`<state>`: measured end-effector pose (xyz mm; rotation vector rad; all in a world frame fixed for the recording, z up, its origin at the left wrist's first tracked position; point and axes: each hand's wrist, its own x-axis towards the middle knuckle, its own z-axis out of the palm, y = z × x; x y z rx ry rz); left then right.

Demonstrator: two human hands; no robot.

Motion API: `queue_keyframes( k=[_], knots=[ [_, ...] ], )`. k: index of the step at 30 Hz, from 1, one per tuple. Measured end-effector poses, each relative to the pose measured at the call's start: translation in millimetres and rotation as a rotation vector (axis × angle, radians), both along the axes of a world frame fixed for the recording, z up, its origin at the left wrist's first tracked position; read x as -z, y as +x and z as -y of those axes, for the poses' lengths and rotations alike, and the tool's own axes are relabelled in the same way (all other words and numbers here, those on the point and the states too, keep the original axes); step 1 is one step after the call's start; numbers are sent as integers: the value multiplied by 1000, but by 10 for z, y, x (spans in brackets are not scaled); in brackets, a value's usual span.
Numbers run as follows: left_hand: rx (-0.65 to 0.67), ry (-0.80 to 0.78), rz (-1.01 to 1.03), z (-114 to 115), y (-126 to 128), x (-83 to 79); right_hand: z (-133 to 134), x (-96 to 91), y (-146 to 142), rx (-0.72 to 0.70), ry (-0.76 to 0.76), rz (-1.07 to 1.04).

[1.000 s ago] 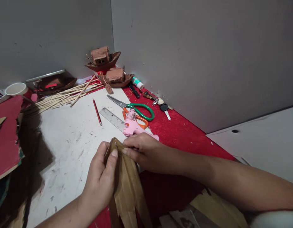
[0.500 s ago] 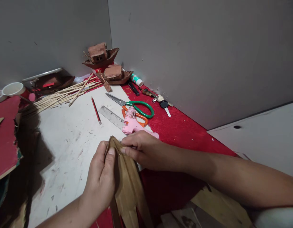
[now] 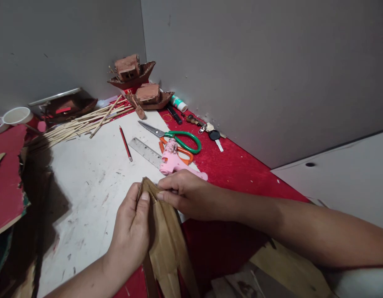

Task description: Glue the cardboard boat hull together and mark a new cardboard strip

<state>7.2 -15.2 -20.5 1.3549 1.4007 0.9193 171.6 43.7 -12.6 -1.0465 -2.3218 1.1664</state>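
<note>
Both my hands pinch the pointed end of a brown cardboard hull piece that runs down toward the bottom edge. My left hand wraps its left side, thumb pressed near the tip. My right hand presses fingers on the tip from the right. The piece is held just above a white board lying on red cloth.
A pink glue gun, green-handled scissors, a metal ruler and a red pencil lie just beyond my hands. Wooden sticks, brown model boats, keys and a white cup sit farther back. Grey walls enclose the corner.
Hands and cardboard piece keep the same grip; the view has shifted slightly, nothing else moved.
</note>
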Motion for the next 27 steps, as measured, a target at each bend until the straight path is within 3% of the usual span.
queue_keyframes(
  k=[15,24,27],
  knots=[
    [-9,54,-48,9,21,-5,16,73,-3,-39,9,-78],
    [63,-8,-20,-52,-10,-138,50,-192,116,19,-134,0],
    [85,-29,-19,-44,-21,-145,87,-191,124,-10,-131,-11]
  ],
)
